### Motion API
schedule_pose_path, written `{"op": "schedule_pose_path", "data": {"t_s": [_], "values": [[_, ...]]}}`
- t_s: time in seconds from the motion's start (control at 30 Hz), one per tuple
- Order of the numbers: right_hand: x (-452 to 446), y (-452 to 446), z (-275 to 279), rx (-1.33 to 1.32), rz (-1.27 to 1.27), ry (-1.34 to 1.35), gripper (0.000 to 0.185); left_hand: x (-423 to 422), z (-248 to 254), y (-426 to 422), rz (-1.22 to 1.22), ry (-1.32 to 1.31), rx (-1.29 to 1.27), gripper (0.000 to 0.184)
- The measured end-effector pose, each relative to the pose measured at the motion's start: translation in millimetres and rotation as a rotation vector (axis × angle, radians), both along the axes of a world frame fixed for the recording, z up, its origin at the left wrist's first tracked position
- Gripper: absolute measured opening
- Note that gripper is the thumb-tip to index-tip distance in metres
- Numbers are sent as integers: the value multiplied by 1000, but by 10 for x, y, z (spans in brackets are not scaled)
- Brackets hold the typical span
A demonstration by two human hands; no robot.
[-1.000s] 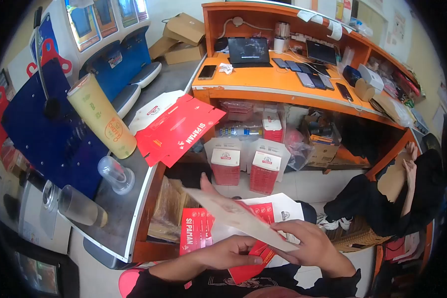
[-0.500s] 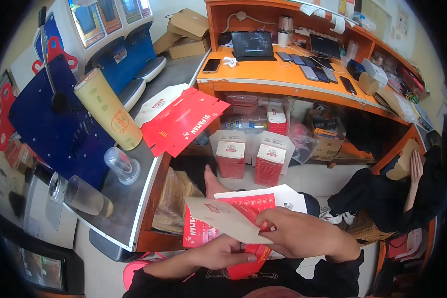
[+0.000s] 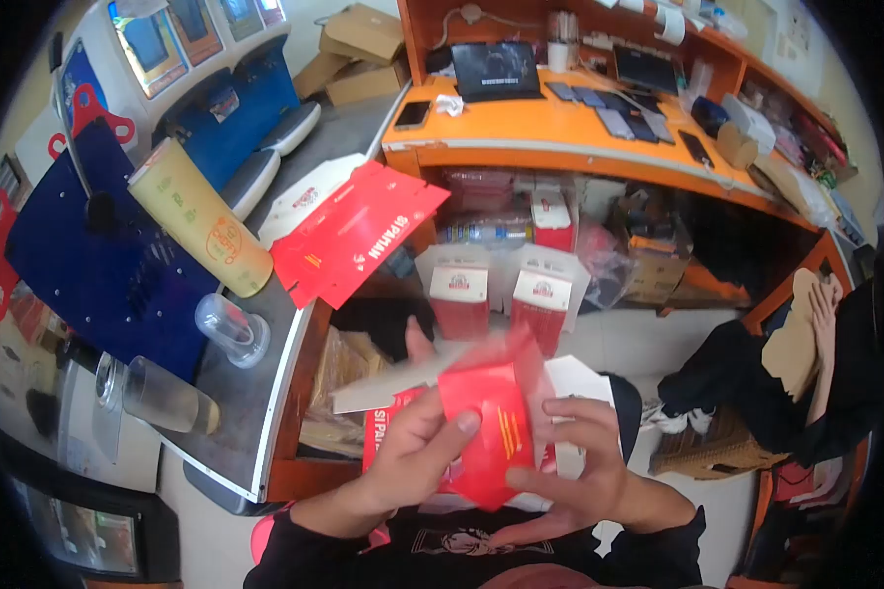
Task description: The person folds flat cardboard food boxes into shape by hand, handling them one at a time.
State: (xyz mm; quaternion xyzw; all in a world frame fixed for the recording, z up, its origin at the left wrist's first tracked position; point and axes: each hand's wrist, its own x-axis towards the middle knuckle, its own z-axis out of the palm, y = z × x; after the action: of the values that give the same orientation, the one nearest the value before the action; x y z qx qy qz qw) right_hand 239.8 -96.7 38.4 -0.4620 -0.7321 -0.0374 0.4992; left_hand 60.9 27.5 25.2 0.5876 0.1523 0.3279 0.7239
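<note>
A partly folded red carton (image 3: 491, 432) with yellow print is held upright in front of my chest. My left hand (image 3: 417, 452) is closed on its left side, thumb pressed on the red face. Beside its right edge is my right hand (image 3: 589, 466), fingers spread, with fingertips at the carton's edge. A pale flap extends left from the carton, blurred. Below lie more flat red and white carton sheets (image 3: 580, 378) on my lap, partly hidden by the hands and the carton.
Two assembled red-and-white boxes (image 3: 460, 299) stand on the floor ahead. Another flat red carton (image 3: 363, 231) lies on the grey counter by a yellow roll (image 3: 201, 216) and a clear jar (image 3: 172, 393). A seated person's hand (image 3: 823, 319) rests on brown cardboard at right.
The carton has turned from a tilted, mostly pale side to a more upright red side. My left hand has risen to its side. My right hand's fingers have spread apart.
</note>
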Motion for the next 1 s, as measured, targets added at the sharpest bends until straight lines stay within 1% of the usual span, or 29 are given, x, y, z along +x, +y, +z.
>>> {"op": "schedule_pose_path", "data": {"t_s": [0.07,0.1,0.13,0.23,0.27,0.37,0.47,0.5,0.57,0.63,0.67,0.7,0.77,0.8,0.87,0.97,1.0], "values": [[-9,63,-124,106,-65,-144,45,145,19,42,85,-82,9,33],[-8,89,-199,156,-102,-214,45,204,40,43,95,-131,-48,34],[59,101,-326,127,-139,-208,41,248,41,57,106,-180,-104,35],[218,92,-350,92,-117,-252,36,290,-62,179,44,-223,-132,37],[232,99,-399,130,-95,-237,34,310,-46,216,50,-204,-180,35],[294,48,-508,170,-6,-156,33,396,-61,290,52,-166,-204,33],[316,26,-478,198,-92,-230,31,529,-93,238,69,-185,-303,31],[342,34,-430,166,-135,-279,33,573,-114,243,73,-190,-320,31],[369,44,-341,94,-221,-366,37,612,-183,255,70,-185,-261,34],[350,118,-347,123,-335,-347,43,606,-218,243,46,-159,-204,37],[354,145,-403,132,-378,-363,44,624,-174,174,52,-110,-298,43],[364,165,-418,146,-420,-386,46,639,-193,163,56,-82,-270,45],[351,181,-419,155,-445,-403,39,675,-286,195,66,-34,-201,48],[339,192,-453,178,-463,-419,35,705,-390,208,61,-12,-99,52],[292,155,-537,200,-485,-442,30,732,-481,33,88,-126,-255,65],[314,138,-613,268,-491,-486,29,661,-384,-7,54,-96,-165,94],[329,124,-626,290,-489,-497,29,541,-173,27,17,41,57,96]]}}
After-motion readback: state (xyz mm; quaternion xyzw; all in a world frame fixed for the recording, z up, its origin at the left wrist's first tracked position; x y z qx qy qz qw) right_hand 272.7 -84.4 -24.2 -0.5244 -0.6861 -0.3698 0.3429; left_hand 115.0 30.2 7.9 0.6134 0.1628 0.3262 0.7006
